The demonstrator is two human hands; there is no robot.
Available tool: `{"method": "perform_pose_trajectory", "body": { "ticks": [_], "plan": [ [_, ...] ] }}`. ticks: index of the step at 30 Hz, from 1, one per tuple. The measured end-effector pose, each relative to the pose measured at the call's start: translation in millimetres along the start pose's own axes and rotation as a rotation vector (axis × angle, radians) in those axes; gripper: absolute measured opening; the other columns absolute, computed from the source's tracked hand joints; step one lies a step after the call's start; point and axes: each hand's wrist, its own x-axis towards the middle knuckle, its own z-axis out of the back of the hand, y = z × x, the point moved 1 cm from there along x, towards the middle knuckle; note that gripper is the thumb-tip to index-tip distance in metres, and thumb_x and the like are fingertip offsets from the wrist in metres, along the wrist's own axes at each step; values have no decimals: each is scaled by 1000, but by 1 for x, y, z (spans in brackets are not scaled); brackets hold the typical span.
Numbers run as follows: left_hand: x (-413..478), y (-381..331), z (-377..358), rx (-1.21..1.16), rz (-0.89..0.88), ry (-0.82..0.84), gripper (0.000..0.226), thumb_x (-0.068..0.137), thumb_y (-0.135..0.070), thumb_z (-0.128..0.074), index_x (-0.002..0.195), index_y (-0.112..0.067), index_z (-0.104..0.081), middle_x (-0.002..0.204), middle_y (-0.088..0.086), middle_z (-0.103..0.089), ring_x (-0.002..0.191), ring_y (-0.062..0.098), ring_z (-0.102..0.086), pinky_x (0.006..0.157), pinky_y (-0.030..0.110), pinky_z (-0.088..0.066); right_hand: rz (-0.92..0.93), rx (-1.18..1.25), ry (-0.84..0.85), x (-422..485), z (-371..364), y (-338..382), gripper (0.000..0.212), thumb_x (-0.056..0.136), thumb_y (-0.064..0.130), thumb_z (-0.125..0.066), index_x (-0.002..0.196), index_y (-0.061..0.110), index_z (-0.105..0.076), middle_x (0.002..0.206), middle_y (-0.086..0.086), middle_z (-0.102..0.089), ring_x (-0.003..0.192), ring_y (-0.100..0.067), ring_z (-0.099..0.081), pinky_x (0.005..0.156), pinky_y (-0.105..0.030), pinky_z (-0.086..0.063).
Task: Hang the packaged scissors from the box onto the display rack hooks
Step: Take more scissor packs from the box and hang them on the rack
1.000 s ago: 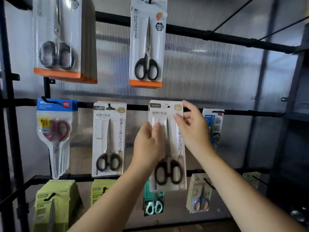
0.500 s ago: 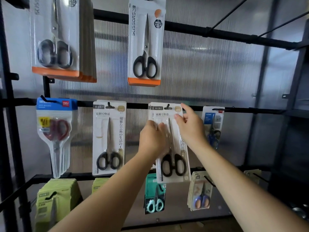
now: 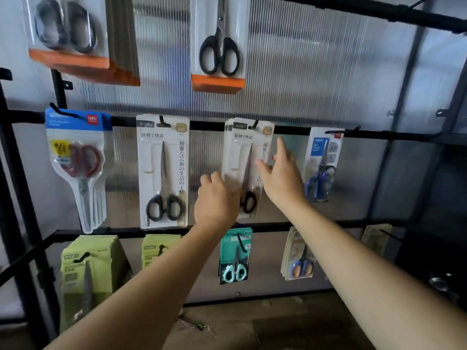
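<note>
Scissors pack (image 3: 241, 152), cream card, hanging on middle-rail hook (image 3: 255, 123). Left hand (image 3: 217, 200): fingers curled, gripping its lower left edge. Right hand (image 3: 281, 176): fingers spread, touching its right edge.

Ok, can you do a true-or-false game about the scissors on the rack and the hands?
1. A hook pokes through the top of the white pack between the hands. True.
2. That pack's scissors have red handles. False: they are black.
3. A teal pack hangs on the row below. True.
4. The right hand is a tight fist. False: its index finger points straight up.
5. The left hand holds the white pack low down. True.
</note>
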Motion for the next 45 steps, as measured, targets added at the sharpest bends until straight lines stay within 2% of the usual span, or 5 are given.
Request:
{"method": "perform_pose_trajectory", "body": {
  "ticks": [10, 19, 27, 37, 45],
  "plan": [
    [-103, 69, -48, 334, -234, 20, 77, 95, -49, -50, 152, -8, -18, 147, 14, -33, 129, 34, -38, 96, 47, -42, -98, -311, 287, -152, -20, -58, 72, 99, 50, -41, 156, 16, -12, 149, -16, -35, 132, -35, -40, 97, -43, -40],
    [-203, 135, -96, 607, -472, 456, 60, 96, -49, -46, 145, -17, -30, 144, 10, -32, 127, 31, -36, 97, 45, -40, 121, -437, 594, -278, -36, -118, 50, 96, 38, -51, 141, 17, -45, 129, -13, -49, 117, -34, -50, 87, -45, -46],
    [-261, 167, -120, 791, -663, 697, 52, 98, -49, -41, 138, -16, -34, 137, 8, -39, 122, 26, -42, 92, 40, -44, -132, -422, 1070, -364, -67, -153, 47, 98, 44, -46, 132, 11, -47, 126, -14, -52, 116, -35, -53, 85, -41, -48],
    [-273, 188, -128, 694, -428, 892, 50, 99, -44, -43, 139, -15, -36, 135, 8, -41, 122, 26, -43, 91, 39, -47, -377, -478, 1301, -413, -82, -178, 78, 94, 44, -59, 147, -2, -24, 147, -18, -41, 136, -34, -38, 102, -37, -37],
    [-270, 192, -129, 633, -315, 944, 52, 98, -43, -48, 139, -13, -37, 136, 10, -42, 124, 28, -43, 95, 41, -48, -462, -440, 1343, -410, -86, -175, 79, 84, 52, -69, 138, 1, -41, 138, -13, -51, 127, -28, -49, 97, -32, -42]
  ]
}}
